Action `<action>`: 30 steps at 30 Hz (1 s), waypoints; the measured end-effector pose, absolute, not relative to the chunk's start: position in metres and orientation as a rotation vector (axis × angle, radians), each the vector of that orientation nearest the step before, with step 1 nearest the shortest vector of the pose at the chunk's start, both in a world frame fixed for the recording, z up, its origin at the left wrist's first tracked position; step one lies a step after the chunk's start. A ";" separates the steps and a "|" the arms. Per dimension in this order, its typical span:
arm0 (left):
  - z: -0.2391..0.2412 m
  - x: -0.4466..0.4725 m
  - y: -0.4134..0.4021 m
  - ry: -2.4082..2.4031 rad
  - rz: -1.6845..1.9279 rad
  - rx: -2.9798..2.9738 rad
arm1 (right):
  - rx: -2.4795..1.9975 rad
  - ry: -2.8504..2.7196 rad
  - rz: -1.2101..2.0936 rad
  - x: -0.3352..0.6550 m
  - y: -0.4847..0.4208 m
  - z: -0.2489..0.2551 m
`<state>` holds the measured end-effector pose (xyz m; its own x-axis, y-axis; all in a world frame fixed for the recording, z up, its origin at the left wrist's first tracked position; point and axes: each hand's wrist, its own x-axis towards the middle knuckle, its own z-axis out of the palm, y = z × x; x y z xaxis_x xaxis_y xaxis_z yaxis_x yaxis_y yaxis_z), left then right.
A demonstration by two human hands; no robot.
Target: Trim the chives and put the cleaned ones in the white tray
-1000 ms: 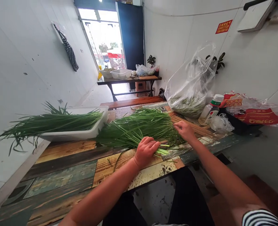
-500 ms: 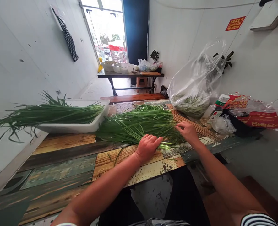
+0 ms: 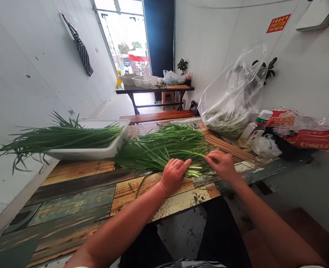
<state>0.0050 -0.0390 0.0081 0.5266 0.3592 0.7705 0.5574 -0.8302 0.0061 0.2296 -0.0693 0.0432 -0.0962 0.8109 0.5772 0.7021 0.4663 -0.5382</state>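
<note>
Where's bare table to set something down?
Biggest free patch: left front of the table, between the tray and left forearm. Smaller: right of that forearm, between left hand and near edge. Crowded: middle, with greens and right hand; far right, with sticks, bag, bottle.

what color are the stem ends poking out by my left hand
Pale green stem ends, best seen in head view.

A red wall sign (image 3: 278, 23) seemingly shows 化气 above blurred numbers.
</note>
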 end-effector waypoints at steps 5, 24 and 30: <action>0.013 0.005 -0.042 -0.742 -1.222 -2.506 | -1.203 -1.828 0.235 0.215 -0.106 0.039; 0.010 0.006 -0.047 -0.534 -1.131 -2.520 | -1.231 -2.114 -0.425 0.226 -0.111 0.011; 0.006 0.007 -0.044 -0.598 -1.115 -2.487 | -1.533 -1.926 -0.309 0.264 -0.085 0.014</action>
